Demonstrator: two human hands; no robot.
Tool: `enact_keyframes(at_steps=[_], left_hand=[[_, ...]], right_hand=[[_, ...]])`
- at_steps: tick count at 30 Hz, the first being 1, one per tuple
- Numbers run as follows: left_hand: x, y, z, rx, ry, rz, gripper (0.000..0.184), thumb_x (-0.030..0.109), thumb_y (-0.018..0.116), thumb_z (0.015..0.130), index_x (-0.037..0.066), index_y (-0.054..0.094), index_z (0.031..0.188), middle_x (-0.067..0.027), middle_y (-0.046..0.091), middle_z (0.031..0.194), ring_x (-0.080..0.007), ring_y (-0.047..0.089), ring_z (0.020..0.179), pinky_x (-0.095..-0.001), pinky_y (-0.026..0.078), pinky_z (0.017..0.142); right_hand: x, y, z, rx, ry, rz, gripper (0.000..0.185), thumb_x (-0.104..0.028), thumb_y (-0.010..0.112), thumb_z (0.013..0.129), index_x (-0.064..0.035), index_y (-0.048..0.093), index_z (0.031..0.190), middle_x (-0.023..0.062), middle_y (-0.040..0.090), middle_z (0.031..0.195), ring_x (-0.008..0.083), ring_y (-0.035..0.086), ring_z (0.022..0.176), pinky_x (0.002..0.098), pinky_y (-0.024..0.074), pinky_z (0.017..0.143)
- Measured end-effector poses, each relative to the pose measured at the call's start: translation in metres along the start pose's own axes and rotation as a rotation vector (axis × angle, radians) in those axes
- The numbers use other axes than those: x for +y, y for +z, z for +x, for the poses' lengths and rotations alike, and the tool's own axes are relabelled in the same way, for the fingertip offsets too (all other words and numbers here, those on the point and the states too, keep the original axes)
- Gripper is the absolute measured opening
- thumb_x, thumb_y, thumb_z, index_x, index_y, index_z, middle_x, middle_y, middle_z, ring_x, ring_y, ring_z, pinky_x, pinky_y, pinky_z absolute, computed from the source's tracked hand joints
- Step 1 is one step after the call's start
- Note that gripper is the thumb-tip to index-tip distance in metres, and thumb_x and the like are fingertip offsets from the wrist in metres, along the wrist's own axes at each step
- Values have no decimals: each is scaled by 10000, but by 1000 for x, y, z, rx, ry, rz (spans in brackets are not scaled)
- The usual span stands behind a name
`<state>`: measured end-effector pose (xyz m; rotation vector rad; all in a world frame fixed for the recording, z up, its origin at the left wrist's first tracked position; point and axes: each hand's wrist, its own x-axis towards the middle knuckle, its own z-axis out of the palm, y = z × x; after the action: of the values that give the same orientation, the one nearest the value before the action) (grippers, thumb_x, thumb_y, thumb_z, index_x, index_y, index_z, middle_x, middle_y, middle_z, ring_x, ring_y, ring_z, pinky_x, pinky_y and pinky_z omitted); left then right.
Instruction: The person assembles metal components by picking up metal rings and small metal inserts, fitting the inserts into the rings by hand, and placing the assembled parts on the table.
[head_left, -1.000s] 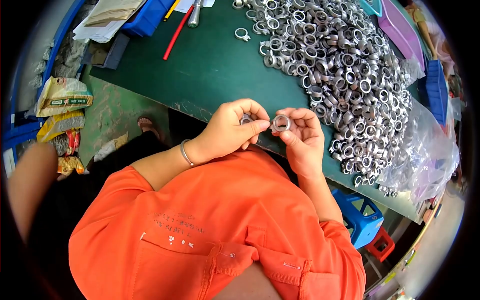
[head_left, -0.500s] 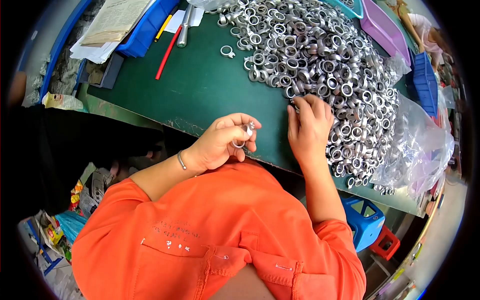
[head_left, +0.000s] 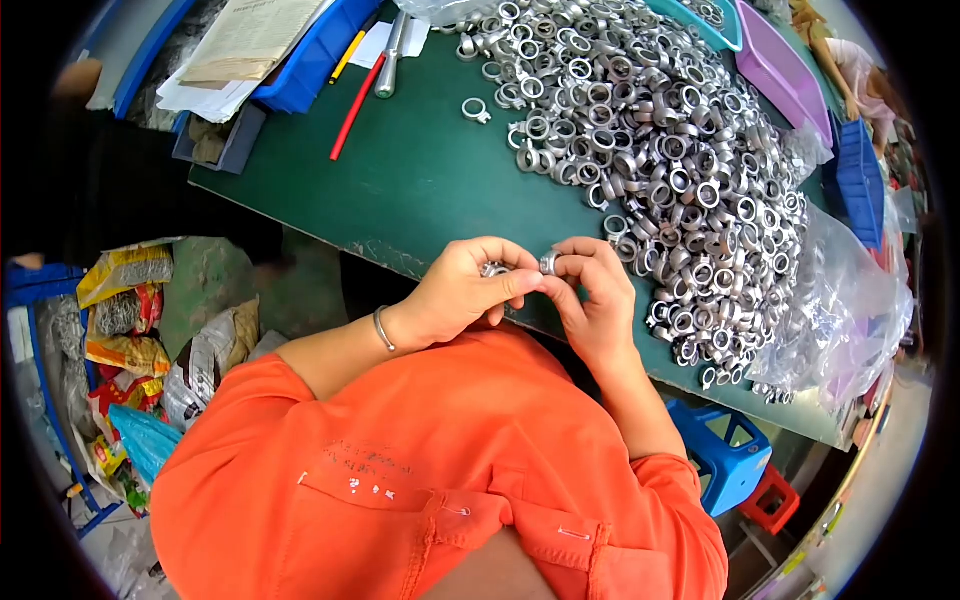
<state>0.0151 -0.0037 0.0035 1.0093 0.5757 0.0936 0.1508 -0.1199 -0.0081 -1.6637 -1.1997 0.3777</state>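
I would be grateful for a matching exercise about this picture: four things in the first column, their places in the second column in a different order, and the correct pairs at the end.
Things
1. Heap of metal rings
2. Bracelet
3. Red rod
4. Blue stool

Places
A. Lying on the green table, beside a silver tool
B. Lower than the table, near the orange right sleeve
C. Spread over the right part of the table
D. Around the wrist of the left hand

Correct pairs: 1-C, 2-D, 3-A, 4-B
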Motion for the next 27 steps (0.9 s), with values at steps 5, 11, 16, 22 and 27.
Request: enact_keyframes(at_steps=[5, 11, 16, 22, 27], left_hand=[[-2, 3, -2, 89, 77, 238, 114, 63, 587, 855, -4, 610, 944, -22, 570, 726, -48, 481, 527, -156, 384, 463], [-1, 7, -4, 101, 240, 153, 108, 28, 558, 861, 0, 600, 956, -24, 546, 688, -47, 468, 529, -163, 376, 463], [-1, 0, -3, 78, 44, 93, 118, 45, 579, 855, 2, 576, 966, -29, 548, 679, -46, 448, 514, -167, 361, 451], [0, 4, -4, 61, 21, 11, 121, 46, 620, 829, 8, 578, 935, -17, 560, 691, -41, 431, 503, -162, 346, 440], [-4, 4, -3, 25, 186, 261, 141, 9, 694, 751, 4, 623, 872, -6, 584, 762, -43, 501, 616, -166, 410, 538]], right_hand=[[8, 8, -17, 38, -28, 259, 336, 62, 676, 720, 2, 519, 1011, 109, 539, 973, 131, 556, 681, 220, 472, 554], [-7, -3, -14, -16, 177, 353, 225, 42, 693, 712, 16, 604, 917, 86, 566, 877, 122, 558, 685, 226, 476, 595], [-7, -2, -14, 30, -9, 164, 192, 30, 724, 673, -5, 616, 827, 63, 564, 818, 142, 549, 663, 246, 450, 550], [-3, 8, -20, 30, -210, 42, 214, 53, 719, 660, -1, 609, 836, 112, 524, 937, 197, 562, 754, 264, 487, 619], [0, 9, -23, 26, -226, 32, 221, 120, 660, 672, 5, 603, 852, 135, 516, 979, 223, 580, 793, 284, 500, 646]])
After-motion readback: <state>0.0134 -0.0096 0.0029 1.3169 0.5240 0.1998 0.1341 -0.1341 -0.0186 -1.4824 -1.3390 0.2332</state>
